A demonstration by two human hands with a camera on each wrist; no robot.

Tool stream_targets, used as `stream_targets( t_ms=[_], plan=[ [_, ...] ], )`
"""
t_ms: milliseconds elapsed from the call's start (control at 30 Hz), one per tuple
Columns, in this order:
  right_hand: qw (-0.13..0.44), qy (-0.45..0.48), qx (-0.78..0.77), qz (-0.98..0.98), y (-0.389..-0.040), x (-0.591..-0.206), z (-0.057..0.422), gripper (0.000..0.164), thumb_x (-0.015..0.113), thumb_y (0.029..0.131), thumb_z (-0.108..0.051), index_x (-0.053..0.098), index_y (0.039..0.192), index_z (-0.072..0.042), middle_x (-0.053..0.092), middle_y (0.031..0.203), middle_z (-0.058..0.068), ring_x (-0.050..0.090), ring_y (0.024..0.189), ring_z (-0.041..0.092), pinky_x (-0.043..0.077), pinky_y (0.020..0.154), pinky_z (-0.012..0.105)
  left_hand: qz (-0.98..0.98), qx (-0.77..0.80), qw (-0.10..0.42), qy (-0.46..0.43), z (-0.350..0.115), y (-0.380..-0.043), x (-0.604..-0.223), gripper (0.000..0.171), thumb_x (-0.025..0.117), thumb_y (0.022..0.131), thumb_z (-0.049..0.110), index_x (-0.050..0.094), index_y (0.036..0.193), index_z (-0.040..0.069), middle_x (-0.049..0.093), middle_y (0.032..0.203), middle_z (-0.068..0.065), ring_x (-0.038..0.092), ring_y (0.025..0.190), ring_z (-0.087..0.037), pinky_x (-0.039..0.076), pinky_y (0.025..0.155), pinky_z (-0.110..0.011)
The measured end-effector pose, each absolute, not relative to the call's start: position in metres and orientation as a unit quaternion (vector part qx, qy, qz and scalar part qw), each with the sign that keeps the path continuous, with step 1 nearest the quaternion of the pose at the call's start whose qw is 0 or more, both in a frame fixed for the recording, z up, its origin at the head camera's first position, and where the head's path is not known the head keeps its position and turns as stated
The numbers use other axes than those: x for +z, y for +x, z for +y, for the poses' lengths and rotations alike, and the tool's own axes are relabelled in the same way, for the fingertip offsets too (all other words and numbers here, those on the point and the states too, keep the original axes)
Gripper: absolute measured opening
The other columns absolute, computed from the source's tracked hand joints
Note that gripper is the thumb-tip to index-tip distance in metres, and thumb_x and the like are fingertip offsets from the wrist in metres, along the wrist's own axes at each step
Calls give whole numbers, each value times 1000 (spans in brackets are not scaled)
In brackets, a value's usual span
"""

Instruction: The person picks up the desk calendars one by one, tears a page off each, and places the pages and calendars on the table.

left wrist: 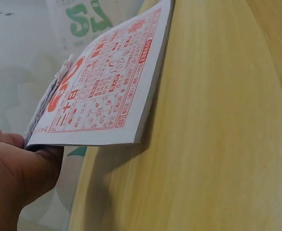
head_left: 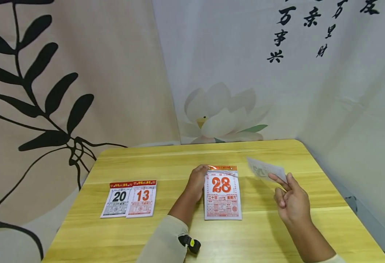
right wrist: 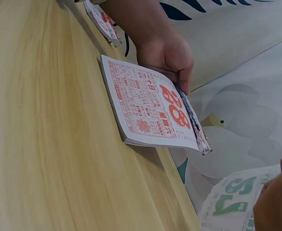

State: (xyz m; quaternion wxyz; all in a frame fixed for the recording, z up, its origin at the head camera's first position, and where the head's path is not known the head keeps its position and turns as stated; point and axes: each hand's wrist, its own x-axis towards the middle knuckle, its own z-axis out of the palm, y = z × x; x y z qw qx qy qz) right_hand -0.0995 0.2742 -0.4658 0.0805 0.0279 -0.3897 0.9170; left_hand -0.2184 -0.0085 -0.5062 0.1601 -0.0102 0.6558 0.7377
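A tear-off calendar point(head_left: 223, 197) with a large red 28 is in the middle of the table. My left hand point(head_left: 197, 181) grips its top left corner, beside the red and gold header strip. In the left wrist view the calendar's top end point(left wrist: 59, 96) is raised, and the thumb point(left wrist: 44, 163) lies under its edge. My right hand point(head_left: 293, 199) pinches a loose, thin calendar sheet point(head_left: 265, 170) by one edge, in the air right of the calendar. Green numerals show on that sheet point(right wrist: 237, 197) in the right wrist view.
Two more calendars with red headers lie overlapping on the left, one marked 20 point(head_left: 116, 201) and one 13 point(head_left: 142, 201). The light wooden table point(head_left: 185, 157) ends at a printed curtain point(head_left: 126, 73). A small black device point(head_left: 189, 244) sits on my left sleeve.
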Motion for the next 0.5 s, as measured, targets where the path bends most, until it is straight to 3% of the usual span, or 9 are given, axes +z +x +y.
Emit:
stream_targets(
  t_ms=[100, 233, 367, 500],
  plan=[
    [67, 9, 912, -405, -99, -467, 276, 30, 41, 119, -39, 46, 117, -10, 84, 119, 3, 37, 43, 9, 13, 53, 25, 663, 732, 155, -12, -5, -219, -510, 49, 35, 120, 30, 53, 152, -3, 70, 119, -17, 68, 97, -19, 56, 83, -28],
    [57, -33, 902, -426, -98, -469, 279, 31, 42, 119, -39, 41, 134, -11, 84, 117, -1, 41, 43, 5, 18, 50, 23, 665, 730, 158, -15, 1, -220, -514, 49, 35, 120, 30, 53, 154, 0, 70, 126, -19, 68, 102, -20, 55, 85, -28],
    [62, -76, 896, -434, -95, -472, 281, 28, 49, 118, -26, 64, 128, -5, 84, 111, 0, 39, 43, 5, 19, 48, 22, 672, 722, 161, -19, 8, -221, -515, 47, 37, 120, 32, 57, 151, 4, 71, 126, -19, 69, 101, -20, 56, 82, -28],
    [50, -120, 882, -453, -92, -475, 283, 32, 50, 117, -15, 82, 114, -11, 78, 122, -5, 37, 47, 5, 21, 48, 22, 689, 707, 161, -22, 15, -222, -515, 45, 37, 121, 35, 60, 148, 7, 71, 120, -19, 70, 96, -22, 56, 76, -29]
  ],
)
